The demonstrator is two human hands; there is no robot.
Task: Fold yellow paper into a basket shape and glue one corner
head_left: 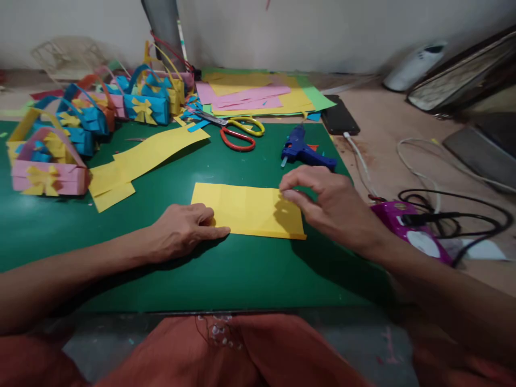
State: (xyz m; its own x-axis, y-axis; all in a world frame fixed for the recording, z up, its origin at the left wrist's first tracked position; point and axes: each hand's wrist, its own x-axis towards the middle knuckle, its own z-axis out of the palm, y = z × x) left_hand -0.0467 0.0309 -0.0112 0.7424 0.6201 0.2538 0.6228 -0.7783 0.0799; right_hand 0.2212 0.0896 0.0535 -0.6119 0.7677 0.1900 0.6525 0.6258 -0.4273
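from the camera on my head, looking down: a folded yellow sheet (pixel 248 210) lies flat on the green mat (pixel 161 269) right in front of me, near the middle of the view. my left hand (pixel 183 231) rests on the mat at about 8 o'clock from the sheet, fingers curled loosely, the fingertips pressing down on the sheet's near left corner. my right hand (pixel 326 204) is over the sheet's right end, at about 3 o'clock, fingers drawn close together and pinching at the top right corner of the paper; i cannot tell how firmly it grips.

at 12 o'clock from the sheet lie scissors (pixel 237 131) with yellow and red handles, and just to their right, at about 1 o'clock, a blue glue gun (pixel 304 151) lies on its side on the mat. a long yellow strip (pixel 141 158) stretches away at 10 o'clock. beyond it, at the far left, stand a cluster of paper baskets (pixel 80 123) in pink, blue and yellow with little bows. a stack of coloured paper (pixel 262 94) sits at the far edge of the mat, with a black phone (pixel 339 117) beside it on the desk. at 3 o'clock, past my right wrist, a purple gadget (pixel 407 228) lies among black cables (pixel 455 215).
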